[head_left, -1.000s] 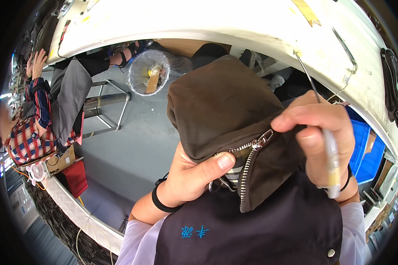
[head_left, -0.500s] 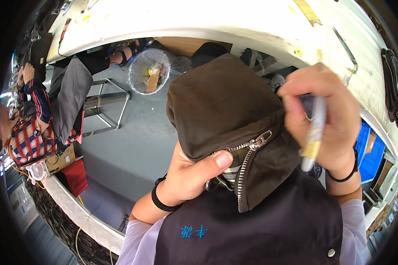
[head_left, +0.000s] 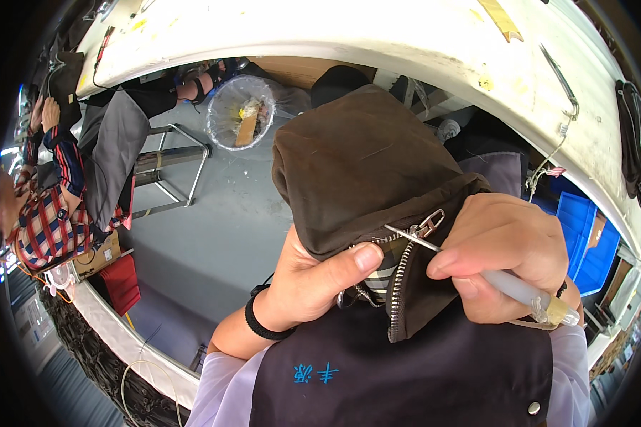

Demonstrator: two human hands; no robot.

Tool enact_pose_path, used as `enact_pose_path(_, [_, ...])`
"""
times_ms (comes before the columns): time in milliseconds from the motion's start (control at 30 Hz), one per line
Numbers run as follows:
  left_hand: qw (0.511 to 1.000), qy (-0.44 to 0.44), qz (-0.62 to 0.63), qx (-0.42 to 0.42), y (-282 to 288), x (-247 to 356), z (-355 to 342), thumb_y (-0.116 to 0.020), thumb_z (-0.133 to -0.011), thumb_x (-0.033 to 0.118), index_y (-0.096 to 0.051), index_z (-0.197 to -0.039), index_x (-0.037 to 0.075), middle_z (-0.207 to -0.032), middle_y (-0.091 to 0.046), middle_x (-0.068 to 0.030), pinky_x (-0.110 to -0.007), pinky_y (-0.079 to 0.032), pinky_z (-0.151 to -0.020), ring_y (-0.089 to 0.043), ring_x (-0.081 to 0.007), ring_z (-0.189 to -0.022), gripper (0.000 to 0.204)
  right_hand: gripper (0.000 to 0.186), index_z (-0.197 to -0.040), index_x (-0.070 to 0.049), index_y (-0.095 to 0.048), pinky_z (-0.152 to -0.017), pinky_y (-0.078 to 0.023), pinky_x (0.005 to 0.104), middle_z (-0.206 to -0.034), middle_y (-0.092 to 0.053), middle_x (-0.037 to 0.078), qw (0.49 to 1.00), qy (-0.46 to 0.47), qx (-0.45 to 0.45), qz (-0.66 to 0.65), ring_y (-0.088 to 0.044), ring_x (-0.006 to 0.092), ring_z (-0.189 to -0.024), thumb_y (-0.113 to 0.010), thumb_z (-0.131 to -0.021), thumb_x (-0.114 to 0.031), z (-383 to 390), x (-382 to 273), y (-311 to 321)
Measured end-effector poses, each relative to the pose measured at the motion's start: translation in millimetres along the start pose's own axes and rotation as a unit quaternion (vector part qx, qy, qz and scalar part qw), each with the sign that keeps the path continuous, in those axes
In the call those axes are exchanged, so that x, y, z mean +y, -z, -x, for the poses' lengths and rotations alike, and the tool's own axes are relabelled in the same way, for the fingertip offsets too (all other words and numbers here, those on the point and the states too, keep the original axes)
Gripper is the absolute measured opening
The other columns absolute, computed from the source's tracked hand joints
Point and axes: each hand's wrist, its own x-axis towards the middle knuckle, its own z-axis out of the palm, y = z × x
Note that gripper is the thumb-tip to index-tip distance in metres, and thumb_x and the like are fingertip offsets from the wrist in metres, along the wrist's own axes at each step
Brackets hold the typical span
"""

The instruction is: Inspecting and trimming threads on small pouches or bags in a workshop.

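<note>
My left hand (head_left: 313, 274) is closed around the lower left edge of a dark brown fabric bag (head_left: 367, 167), its thumb pressed beside the partly opened zipper. Checked lining (head_left: 381, 279) shows in the gap between the metal teeth. Near the top of the opening sits the silver zipper slider (head_left: 429, 224). In my right hand (head_left: 506, 252) is an awl (head_left: 513, 288) with a whitish handle, yellowish tape near its end and a thin metal shaft. The shaft crosses the zipper right by the slider. Whether its tip touches the fabric I cannot tell.
A long white table (head_left: 299, 32) curves across the far side, with a metal hook-like tool (head_left: 559, 78) on its right part. Below stand a lined waste bin (head_left: 224, 117), a metal-legged stool (head_left: 192, 167) and a blue crate (head_left: 577, 235). A co-worker (head_left: 50, 192) sits at left.
My right hand has come down and left from above the bag's right side, bringing the awl's shaft to the zipper slider. My left hand and the bag have barely moved.
</note>
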Motion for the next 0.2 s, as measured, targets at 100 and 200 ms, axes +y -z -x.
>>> enact_pose_path(100, [1.000, -0.008, -0.007, 0.009, -0.8, -1.1, -0.3, -0.059, -0.090, 0.007, -0.054, -0.123, -0.003, -0.119, -0.063, -0.0109, -0.031, -0.045, -0.093, -0.058, -0.0150, -0.107, 0.035, 0.014, -0.091, 0.000, -0.063, -0.053, -0.045, 0.0291, -0.078, -0.068, 0.010, 1.000, -0.002, 0.010, -0.017, -0.062, 0.0193, -0.060, -0.062, -0.077, 0.003, -2.0, 0.5, -4.2])
enact_pose_path(200, [1.000, -0.016, -0.017, 0.015, 0.7, -4.2, 0.0, -0.060, -0.090, 0.007, -0.054, -0.124, -0.003, -0.119, -0.062, -0.0107, -0.030, -0.045, -0.092, -0.058, -0.0152, -0.107, 0.037, 0.016, -0.094, -0.002, -0.063, -0.051, -0.046, 0.0302, -0.079, -0.069, 0.010, 1.000, 0.012, 0.015, 0.015, -0.061, 0.0196, -0.057, -0.061, -0.078, 0.001, -0.5, 5.2, -7.5])
